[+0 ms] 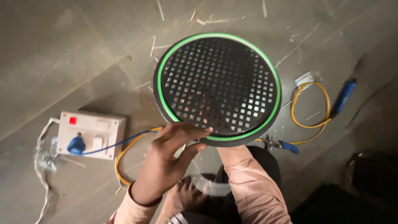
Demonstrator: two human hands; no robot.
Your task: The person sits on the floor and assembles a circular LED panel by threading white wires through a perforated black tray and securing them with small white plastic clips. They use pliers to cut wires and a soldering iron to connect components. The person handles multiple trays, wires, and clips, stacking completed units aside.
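black round grille [218,85] with square-hole grid and glowing green ring, white switchboard [91,133] (red switch, blue plug), yellow wire [309,108], pink sleeve [255,188]

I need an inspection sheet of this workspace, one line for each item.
Surface: grey floor, dusty, with scratches.
Job's things: round black perforated panel with a glowing green ring, held above the floor.
Clutter: pale splinters scattered on the floor; blue-handled tool; blue pen-shaped tool.
Grippers: left hand grips the panel's lower rim, fingers on top; right hand is hidden under the panel, only its pink sleeve shows.
Cables: white switch box with blue plug; blue and yellow wires run toward the panel; yellow wire loop; white cord.
Surroundings: a bare foot; dark objects, unclear.
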